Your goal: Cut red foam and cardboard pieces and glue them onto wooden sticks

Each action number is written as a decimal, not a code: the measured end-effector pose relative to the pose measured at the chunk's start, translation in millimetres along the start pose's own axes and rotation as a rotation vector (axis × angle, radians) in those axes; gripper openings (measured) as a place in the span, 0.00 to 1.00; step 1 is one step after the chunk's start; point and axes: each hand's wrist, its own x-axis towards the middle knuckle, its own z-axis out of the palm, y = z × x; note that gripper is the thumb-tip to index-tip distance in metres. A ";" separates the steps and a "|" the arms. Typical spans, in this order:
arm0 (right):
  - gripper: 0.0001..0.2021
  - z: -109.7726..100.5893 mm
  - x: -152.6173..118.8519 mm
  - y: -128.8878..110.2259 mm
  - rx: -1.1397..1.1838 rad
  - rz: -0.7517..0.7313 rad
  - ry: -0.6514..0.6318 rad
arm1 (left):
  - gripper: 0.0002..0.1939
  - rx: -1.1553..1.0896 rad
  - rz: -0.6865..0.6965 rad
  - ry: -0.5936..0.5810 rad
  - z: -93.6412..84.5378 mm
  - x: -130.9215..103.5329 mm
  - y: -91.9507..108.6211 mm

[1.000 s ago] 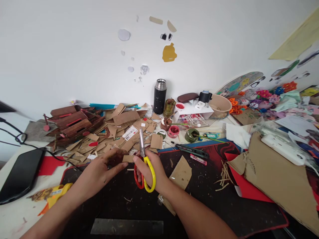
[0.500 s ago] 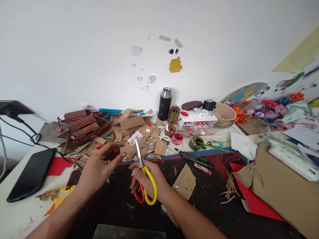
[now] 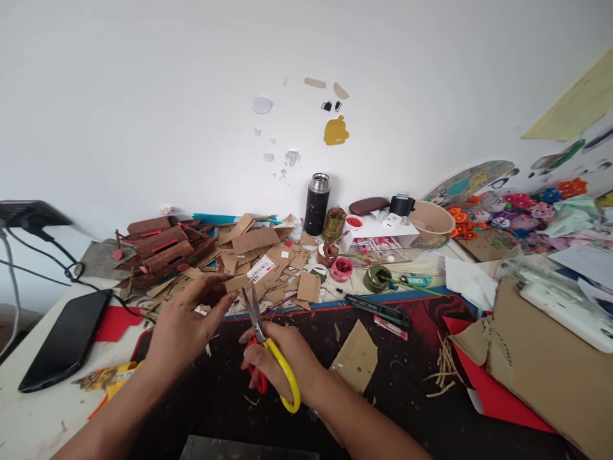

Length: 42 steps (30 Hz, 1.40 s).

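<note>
White wall (image 3: 167,115) backs the table (image 3: 41,415). Left of frame centre, the left hand (image 3: 183,329) pinches a cardboard piece (image 3: 238,283). Parted scissors (image 3: 257,324) in the right hand (image 3: 285,352) could nick the left if the piece twists.

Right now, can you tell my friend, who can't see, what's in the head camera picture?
A person's right hand holds open yellow-and-red-handled scissors close to a small cardboard piece in the left hand. Below is a dark mat; beyond are many cardboard scraps and a black flask near a white wall.
</note>
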 end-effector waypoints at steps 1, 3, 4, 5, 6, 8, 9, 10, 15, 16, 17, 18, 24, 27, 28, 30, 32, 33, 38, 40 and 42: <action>0.31 0.1 -0.5 -0.3 -0.030 -0.011 0.011 | 0.17 0.009 0.011 -0.004 0.7 -0.7 -0.2; 0.30 0.4 -0.7 -1.6 -0.058 -0.021 0.027 | 0.17 0.021 0.035 -0.016 2.0 -2.6 -0.7; 0.31 0.5 -0.5 -2.4 -0.064 -0.024 0.036 | 0.17 0.029 0.049 -0.018 2.6 -3.7 -1.0; 0.31 0.6 -0.2 -3.1 -0.070 -0.027 0.045 | 0.17 0.040 0.064 -0.016 3.1 -4.9 -1.3; 0.31 0.7 0.1 -3.7 -0.075 -0.028 0.054 | 0.17 0.051 0.077 -0.012 3.5 -5.8 -1.6; 0.32 0.5 0.8 -4.0 -0.079 -0.031 0.063 | 0.16 0.065 0.103 -0.007 4.3 -7.3 -1.8; 0.32 0.3 1.1 -3.7 -0.081 -0.033 0.063 | 0.16 0.069 0.114 -0.009 4.7 -7.8 -1.8; 0.32 0.1 1.2 -3.3 -0.086 -0.037 0.058 | 0.16 0.072 0.124 -0.016 5.3 -8.1 -1.8; 0.29 -1.6 0.7 -0.7 -0.124 -0.073 0.043 | 0.16 0.067 0.146 -0.041 7.6 -9.9 -2.9; 0.28 -1.8 0.5 -0.4 -0.128 -0.076 0.043 | 0.16 0.061 0.149 -0.044 7.8 -10.4 -3.2; 0.28 -2.0 0.3 -0.2 -0.129 -0.077 0.043 | 0.16 0.056 0.154 -0.049 7.8 -10.8 -3.5; 0.28 -2.1 0.2 0.0 -0.129 -0.077 0.044 | 0.16 0.053 0.160 -0.054 7.7 -11.2 -3.6; 0.26 -2.4 0.9 2.1 -0.135 -0.072 0.053 | 0.14 0.076 0.172 -0.051 6.7 -12.9 -2.9; 0.26 -2.4 1.1 2.1 -0.145 -0.072 0.061 | 0.14 0.074 0.172 -0.067 6.4 -14.0 -2.5; 0.26 -2.4 1.1 1.9 -0.148 -0.072 0.060 | 0.14 0.074 0.175 -0.072 6.3 -14.3 -2.4; 0.25 -2.4 0.9 1.5 -0.153 -0.072 0.057 | 0.14 0.076 0.181 -0.081 6.3 -14.4 -2.4; 0.24 -2.4 0.7 1.2 -0.157 -0.063 0.056 | 0.14 0.075 0.184 -0.082 6.2 -14.2 -2.5; 0.24 -2.3 0.7 1.2 -0.157 -0.055 0.056 | 0.14 0.072 0.185 -0.078 6.1 -14.0 -2.5; 0.23 -1.6 1.2 0.0 -0.135 -0.042 0.055 | 0.13 0.054 0.175 -0.074 5.0 -12.9 -1.4; 0.24 -1.3 1.2 -0.6 -0.132 -0.046 0.052 | 0.12 0.053 0.166 -0.072 4.5 -12.5 0.0; 0.24 -1.2 1.1 -1.0 -0.140 -0.051 0.051 | 0.12 0.054 0.164 -0.063 4.0 -12.4 1.7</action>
